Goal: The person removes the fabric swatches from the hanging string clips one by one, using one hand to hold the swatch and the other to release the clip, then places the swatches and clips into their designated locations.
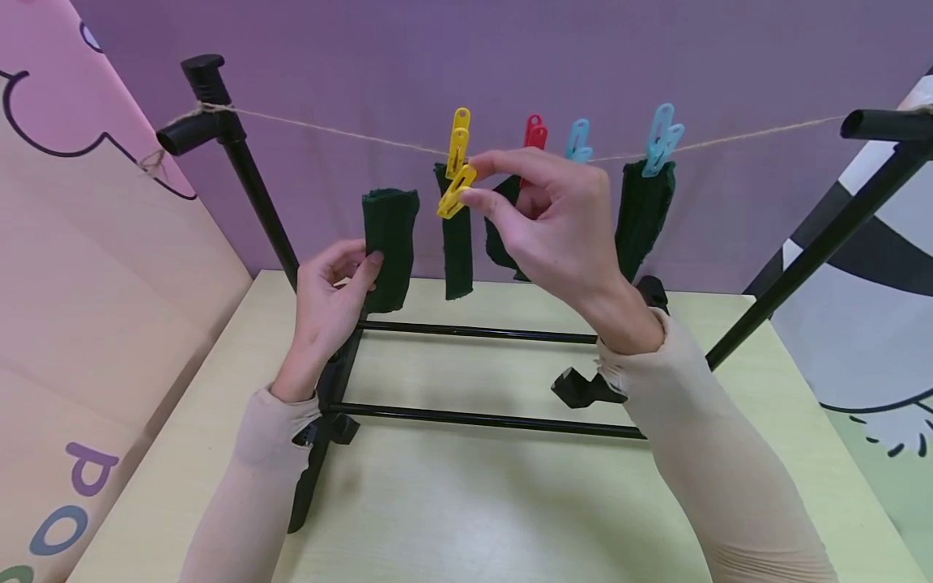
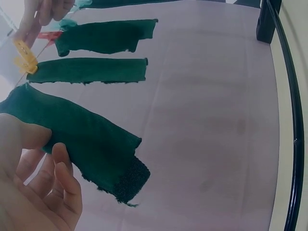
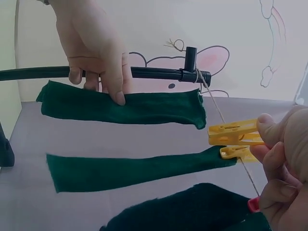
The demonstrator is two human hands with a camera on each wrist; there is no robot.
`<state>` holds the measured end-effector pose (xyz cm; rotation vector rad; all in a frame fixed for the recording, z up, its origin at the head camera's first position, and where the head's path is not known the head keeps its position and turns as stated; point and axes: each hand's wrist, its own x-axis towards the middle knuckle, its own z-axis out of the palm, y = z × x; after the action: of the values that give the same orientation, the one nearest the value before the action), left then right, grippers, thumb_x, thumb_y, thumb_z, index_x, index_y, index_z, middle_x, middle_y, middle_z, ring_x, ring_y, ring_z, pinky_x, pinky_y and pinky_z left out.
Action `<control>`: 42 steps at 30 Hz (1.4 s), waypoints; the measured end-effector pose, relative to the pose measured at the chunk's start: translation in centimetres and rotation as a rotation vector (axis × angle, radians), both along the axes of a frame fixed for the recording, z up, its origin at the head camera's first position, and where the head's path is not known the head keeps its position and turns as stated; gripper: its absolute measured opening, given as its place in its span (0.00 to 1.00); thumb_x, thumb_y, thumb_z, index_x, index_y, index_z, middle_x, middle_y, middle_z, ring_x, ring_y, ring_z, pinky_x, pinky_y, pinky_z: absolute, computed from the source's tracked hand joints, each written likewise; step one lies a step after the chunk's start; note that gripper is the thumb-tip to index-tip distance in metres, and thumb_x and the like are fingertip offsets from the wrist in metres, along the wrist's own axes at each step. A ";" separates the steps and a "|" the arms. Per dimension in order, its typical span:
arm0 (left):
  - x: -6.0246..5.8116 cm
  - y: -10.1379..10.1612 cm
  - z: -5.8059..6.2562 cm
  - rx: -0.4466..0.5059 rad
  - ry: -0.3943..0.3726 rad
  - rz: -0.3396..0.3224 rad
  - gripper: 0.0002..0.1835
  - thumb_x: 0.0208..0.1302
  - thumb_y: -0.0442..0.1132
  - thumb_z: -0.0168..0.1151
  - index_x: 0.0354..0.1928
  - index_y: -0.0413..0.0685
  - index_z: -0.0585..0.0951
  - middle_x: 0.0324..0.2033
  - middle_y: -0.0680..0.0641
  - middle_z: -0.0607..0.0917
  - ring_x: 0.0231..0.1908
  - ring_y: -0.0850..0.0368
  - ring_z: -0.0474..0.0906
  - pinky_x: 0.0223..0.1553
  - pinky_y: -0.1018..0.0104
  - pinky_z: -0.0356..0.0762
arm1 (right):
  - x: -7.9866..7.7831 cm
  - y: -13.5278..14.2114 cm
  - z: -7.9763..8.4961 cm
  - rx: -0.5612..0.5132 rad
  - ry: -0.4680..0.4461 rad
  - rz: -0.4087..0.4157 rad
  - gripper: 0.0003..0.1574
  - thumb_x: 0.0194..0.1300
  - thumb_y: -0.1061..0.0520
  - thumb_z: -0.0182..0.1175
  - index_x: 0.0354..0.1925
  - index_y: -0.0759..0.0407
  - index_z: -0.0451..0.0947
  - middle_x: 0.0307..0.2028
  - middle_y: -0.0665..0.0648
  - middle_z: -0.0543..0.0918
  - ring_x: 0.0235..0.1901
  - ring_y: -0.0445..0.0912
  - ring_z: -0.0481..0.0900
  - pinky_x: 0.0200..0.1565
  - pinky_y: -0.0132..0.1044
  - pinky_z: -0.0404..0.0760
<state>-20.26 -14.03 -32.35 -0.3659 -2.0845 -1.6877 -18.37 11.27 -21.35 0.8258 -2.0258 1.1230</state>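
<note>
In the head view my left hand [image 1: 330, 295] pinches the edge of a dark green cloth piece [image 1: 394, 243] between thumb and fingers, its top end close to the twine line [image 1: 328, 127]. My right hand [image 1: 564, 223] pinches a yellow clothespin [image 1: 453, 198] by its handle ends. Just behind it, another yellow clothespin [image 1: 459, 134] clips a narrow green strip [image 1: 457, 259] to the line. The right wrist view shows the held cloth [image 3: 125, 107] lying apart from the held clothespin [image 3: 233, 131].
Along the line, a red clothespin [image 1: 535, 131] and blue clothespins [image 1: 661, 142] hold more green cloth [image 1: 641, 214], partly behind my right hand. The twine runs between black posts [image 1: 255, 194] of a pipe frame with low crossbars [image 1: 474, 330]. It stands on a pale table [image 1: 466, 502] before a purple wall.
</note>
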 end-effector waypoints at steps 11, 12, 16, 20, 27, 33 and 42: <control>0.2 -0.3 -0.5 -0.007 -0.003 0.009 0.11 0.74 0.32 0.66 0.53 0.38 0.88 0.32 0.67 0.87 0.29 0.64 0.81 0.30 0.71 0.81 | 0.1 0.9 -1.4 -0.013 -0.064 -0.030 0.16 0.67 0.62 0.74 0.53 0.64 0.89 0.49 0.58 0.92 0.15 0.41 0.63 0.21 0.30 0.63; 0.2 -0.3 -0.5 -0.007 -0.003 0.009 0.11 0.74 0.32 0.66 0.53 0.38 0.88 0.32 0.68 0.87 0.29 0.65 0.81 0.30 0.71 0.81 | 0.1 1.0 -1.5 -0.013 -0.069 -0.029 0.17 0.67 0.62 0.74 0.53 0.64 0.89 0.49 0.58 0.92 0.14 0.41 0.63 0.20 0.31 0.63; 0.3 -0.4 -0.7 -0.011 -0.008 0.007 0.11 0.74 0.32 0.65 0.53 0.38 0.88 0.31 0.68 0.86 0.29 0.65 0.80 0.29 0.73 0.80 | 0.1 1.4 -2.0 -0.017 -0.083 -0.024 0.17 0.67 0.62 0.73 0.53 0.64 0.89 0.47 0.58 0.92 0.14 0.40 0.63 0.20 0.31 0.63; 0.3 -0.4 -0.9 -0.004 -0.011 0.002 0.11 0.74 0.31 0.65 0.53 0.37 0.88 0.30 0.67 0.86 0.29 0.65 0.80 0.28 0.75 0.78 | 0.1 1.8 -2.4 -0.022 -0.098 -0.024 0.17 0.67 0.63 0.74 0.54 0.63 0.89 0.47 0.58 0.92 0.14 0.40 0.63 0.20 0.31 0.62; 0.5 -0.6 -1.3 -0.025 -0.020 0.007 0.11 0.74 0.31 0.65 0.54 0.36 0.87 0.30 0.69 0.86 0.29 0.66 0.79 0.28 0.76 0.78 | 0.2 2.4 -3.4 -0.031 -0.126 -0.034 0.19 0.66 0.64 0.74 0.54 0.63 0.89 0.47 0.60 0.91 0.14 0.40 0.63 0.20 0.30 0.62; 0.6 -0.9 -1.6 -0.039 -0.029 0.021 0.11 0.75 0.32 0.64 0.53 0.38 0.88 0.30 0.70 0.85 0.29 0.66 0.80 0.31 0.75 0.79 | 0.1 2.9 -4.2 -0.047 -0.135 -0.021 0.21 0.64 0.65 0.75 0.56 0.63 0.88 0.46 0.60 0.91 0.13 0.39 0.62 0.19 0.30 0.60; 0.9 -1.0 -2.3 -0.054 -0.057 0.012 0.11 0.75 0.33 0.63 0.54 0.38 0.87 0.30 0.67 0.85 0.30 0.65 0.80 0.31 0.74 0.79 | 0.4 3.8 -5.2 -0.037 -0.208 -0.064 0.22 0.63 0.64 0.76 0.56 0.59 0.89 0.24 0.54 0.79 0.14 0.41 0.64 0.19 0.31 0.63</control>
<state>-19.34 -15.06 -34.63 -0.3248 -2.1719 -1.6557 -17.97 15.11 -26.58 0.6438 -2.1764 1.2502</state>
